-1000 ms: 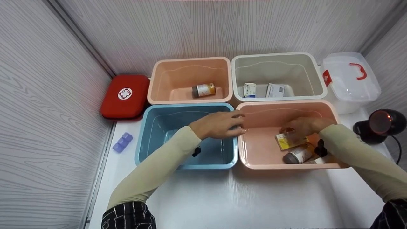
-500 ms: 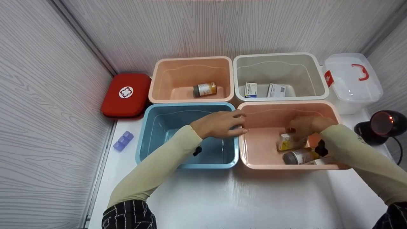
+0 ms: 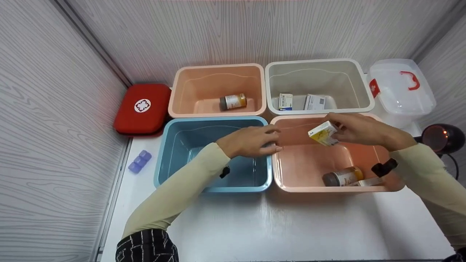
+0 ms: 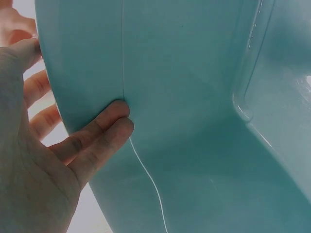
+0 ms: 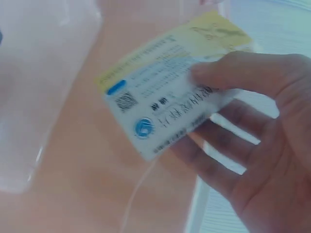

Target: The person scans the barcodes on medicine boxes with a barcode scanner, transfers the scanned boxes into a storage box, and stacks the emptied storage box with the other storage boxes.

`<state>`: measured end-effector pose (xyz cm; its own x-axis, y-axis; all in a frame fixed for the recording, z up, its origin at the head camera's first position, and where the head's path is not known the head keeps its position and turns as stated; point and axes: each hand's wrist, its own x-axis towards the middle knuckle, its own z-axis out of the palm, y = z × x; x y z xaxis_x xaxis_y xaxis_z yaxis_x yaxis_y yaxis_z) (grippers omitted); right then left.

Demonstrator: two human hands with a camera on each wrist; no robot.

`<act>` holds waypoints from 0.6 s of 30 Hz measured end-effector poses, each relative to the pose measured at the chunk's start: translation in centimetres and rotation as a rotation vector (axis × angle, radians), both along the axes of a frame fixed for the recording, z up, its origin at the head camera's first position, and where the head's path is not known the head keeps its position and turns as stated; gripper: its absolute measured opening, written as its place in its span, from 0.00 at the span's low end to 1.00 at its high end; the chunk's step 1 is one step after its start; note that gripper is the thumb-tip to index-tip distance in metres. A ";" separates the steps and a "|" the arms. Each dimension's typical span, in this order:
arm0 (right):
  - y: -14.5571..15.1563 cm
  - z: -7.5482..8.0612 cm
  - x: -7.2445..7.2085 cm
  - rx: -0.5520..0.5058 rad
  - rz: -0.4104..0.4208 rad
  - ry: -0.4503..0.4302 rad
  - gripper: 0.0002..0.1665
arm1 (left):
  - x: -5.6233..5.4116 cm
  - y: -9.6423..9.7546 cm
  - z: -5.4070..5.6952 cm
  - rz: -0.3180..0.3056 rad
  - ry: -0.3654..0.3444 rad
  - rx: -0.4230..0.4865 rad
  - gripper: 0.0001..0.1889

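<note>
My right hand (image 3: 358, 128) pinches a white and yellow medicine box (image 3: 323, 134) above the back part of the front pink bin (image 3: 298, 189). In the right wrist view, the thumb lies on the printed face of the box (image 5: 160, 94), with the fingers behind it. My left hand (image 3: 251, 141) rests across the right rim of the blue bin (image 3: 214, 190), beside the pink one. Seen from the left wrist, two nearly straight fingers (image 4: 104, 131) touch the inside of the blue wall, and the others lie outside it.
A brown-capped bottle (image 3: 344, 177) and a pale box (image 3: 371, 182) lie in the front pink bin. Another bottle (image 3: 233, 102) is in the rear pink bin, and two boxes (image 3: 315, 102) in the grey bin. A red case (image 3: 142, 109), purple pill organizer (image 3: 139, 161), clear-lidded box (image 3: 402, 87) and black device (image 3: 442, 138) flank them.
My right hand has taken the yellow and white medicine box from the front pink bin's floor and raised it up and back toward the rear rim. The left hand has stayed in place.
</note>
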<state>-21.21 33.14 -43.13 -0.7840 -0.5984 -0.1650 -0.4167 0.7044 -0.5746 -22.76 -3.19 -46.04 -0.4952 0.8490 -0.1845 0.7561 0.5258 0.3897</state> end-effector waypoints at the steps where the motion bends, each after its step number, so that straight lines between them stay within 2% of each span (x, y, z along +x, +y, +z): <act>1: 0.0 0.2 0.1 -0.017 -0.016 0.007 0.27 | 0.0 0.0 0.0 0.001 -0.001 -0.003 0.26; 4: 0.1 0.7 0.6 -0.092 -0.050 0.021 0.28 | -0.1 0.0 0.0 0.004 -0.004 -0.013 0.27; 10: 1.3 0.8 0.7 -0.204 -0.044 0.079 0.27 | 0.0 -0.1 -0.1 0.010 -0.007 -0.008 0.28; 14: 2.1 0.7 0.9 -0.234 -0.112 0.125 0.22 | 0.0 -0.1 0.0 0.008 -0.005 0.004 0.27; 18: 2.5 0.7 1.2 -0.256 -0.169 0.156 0.26 | 0.0 -0.1 0.0 0.012 -0.011 0.006 0.27</act>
